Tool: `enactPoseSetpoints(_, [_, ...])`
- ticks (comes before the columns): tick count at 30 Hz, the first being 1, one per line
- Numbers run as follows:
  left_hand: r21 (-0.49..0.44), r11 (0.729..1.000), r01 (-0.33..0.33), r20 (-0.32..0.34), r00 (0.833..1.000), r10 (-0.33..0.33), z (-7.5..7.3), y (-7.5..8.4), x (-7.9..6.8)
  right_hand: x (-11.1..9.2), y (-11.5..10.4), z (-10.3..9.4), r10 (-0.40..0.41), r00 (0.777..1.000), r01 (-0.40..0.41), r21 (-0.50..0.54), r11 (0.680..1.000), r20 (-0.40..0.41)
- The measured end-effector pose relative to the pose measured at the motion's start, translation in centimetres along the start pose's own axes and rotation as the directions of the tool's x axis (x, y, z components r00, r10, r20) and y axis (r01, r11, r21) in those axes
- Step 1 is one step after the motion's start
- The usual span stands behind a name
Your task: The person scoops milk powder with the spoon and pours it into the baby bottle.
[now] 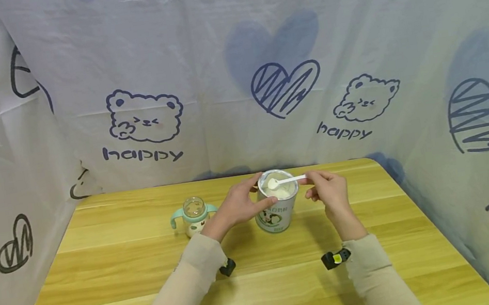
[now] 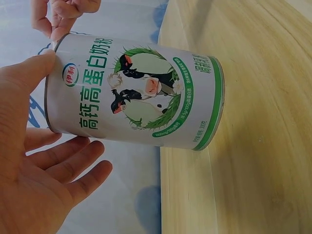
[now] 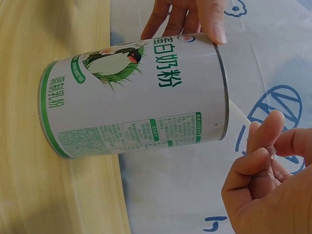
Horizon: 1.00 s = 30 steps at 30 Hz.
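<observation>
A white milk powder can [image 1: 275, 218] with a cow picture and green bottom band stands upright on the table, its top uncovered and pale powder inside. My left hand [image 1: 238, 203] grips it near the rim from the left, thumb in front and fingers round the far side, as the left wrist view shows of the can [image 2: 141, 92]. The right hand [image 1: 330, 190] pinches the handle of a white scoop [image 1: 292, 179] at the can's right. Its bowl, with powder heaped in it, is over the can's mouth. In the right wrist view, the can's wall hides the scoop's bowl.
Left of the can stands a baby bottle [image 1: 194, 207] with mint-green handles, uncapped and partly covered by my left forearm. The wooden table [image 1: 284, 298] ends at a hanging white cloth [image 1: 208, 63] printed with bears and hearts, which also runs along both sides.
</observation>
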<state>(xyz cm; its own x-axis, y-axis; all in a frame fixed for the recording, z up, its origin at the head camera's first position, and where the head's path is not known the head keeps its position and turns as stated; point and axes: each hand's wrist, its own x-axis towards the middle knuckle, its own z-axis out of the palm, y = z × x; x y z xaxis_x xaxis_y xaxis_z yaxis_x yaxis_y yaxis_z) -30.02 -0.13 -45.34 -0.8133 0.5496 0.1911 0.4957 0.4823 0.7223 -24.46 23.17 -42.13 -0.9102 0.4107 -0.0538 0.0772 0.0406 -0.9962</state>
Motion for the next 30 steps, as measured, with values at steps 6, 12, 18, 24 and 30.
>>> enactPoseSetpoints(6, [0.012,1.0,0.003,0.0,1.0,-0.003,-0.3,0.2,-0.2,-0.2,-0.7,0.2,-0.012,1.0,0.012,0.003,1.0,-0.003])
enactPoseSetpoints(12, [0.05,0.999,-0.005,-0.011,1.0,0.005,-1.1,0.2,-0.5,-0.5,-1.4,0.4,-0.035,0.999,0.035,0.023,0.999,0.008])
enactPoseSetpoints(18, [0.094,0.995,0.024,-0.014,1.0,-0.023,-2.7,0.2,-1.1,-0.9,-1.9,0.8,-0.049,0.998,0.048,0.02,0.999,0.038])
enactPoseSetpoints(24, [0.109,0.993,0.038,-0.039,0.999,-0.034,-4.4,0.0,-1.9,-1.1,-2.2,1.7,-0.071,0.996,0.07,0.03,0.997,0.056])
enactPoseSetpoints(30, [0.103,0.991,0.088,-0.063,0.995,-0.082,-5.6,-1.2,-3.0,-1.4,-2.4,2.8,-0.072,0.992,0.07,0.027,0.997,0.105])
